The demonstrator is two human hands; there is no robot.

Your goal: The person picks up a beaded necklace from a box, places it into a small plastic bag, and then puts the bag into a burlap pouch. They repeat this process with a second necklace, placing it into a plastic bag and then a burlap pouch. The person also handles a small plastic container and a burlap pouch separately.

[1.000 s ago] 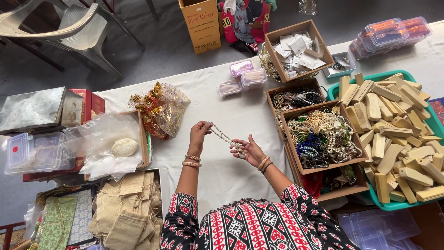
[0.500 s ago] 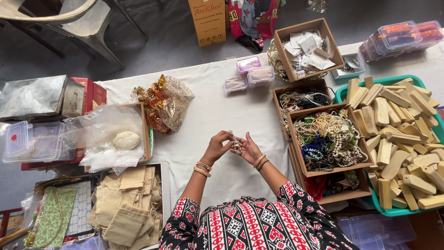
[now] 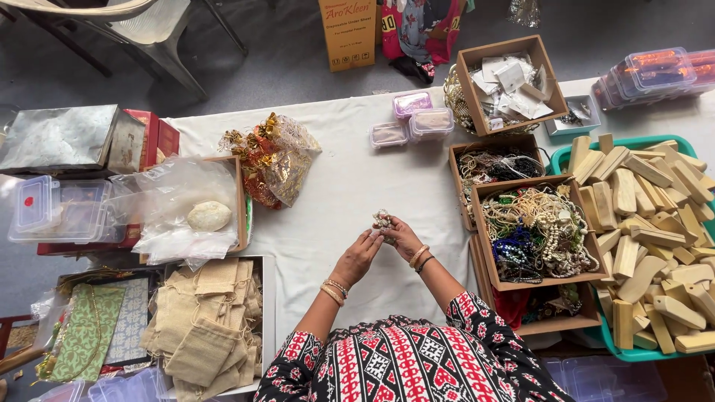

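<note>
- Stock at the table's 9 o'clock side: clear lidded tubs (image 3: 56, 211) at the far left, a crumpled plastic bag (image 3: 179, 205) with a pale round lump (image 3: 208, 216) lying in it, and at 7 o'clock a heap of small burlap pouches (image 3: 205, 327).
- White tablecloth (image 3: 350, 186) covers the work surface; a gold-and-red foil bundle (image 3: 272, 156) lies at about 11 o'clock from the hands.
- Left hand (image 3: 360, 257) has moved in since a second ago, when it held one end of a bead strand stretched between the two hands; its fingers are now curled together, tips touching the bunch.
- Bead strand (image 3: 383, 220) is now gathered into a small clump just above the cloth at table centre, at 12 o'clock from the torso, no longer drawn out in a line.
- Right hand (image 3: 401, 237) sits against the left, fingers closed around the clump from the 3 o'clock side. Judgement: the strand is being bunched up into a compact handful.
- Open cardboard box of mixed necklaces (image 3: 536, 231) stands at 3 o'clock, well within reach.
- Green tray (image 3: 564, 153) of wooden blocks (image 3: 648, 223) fills the far 3 o'clock edge, untouched.
</note>
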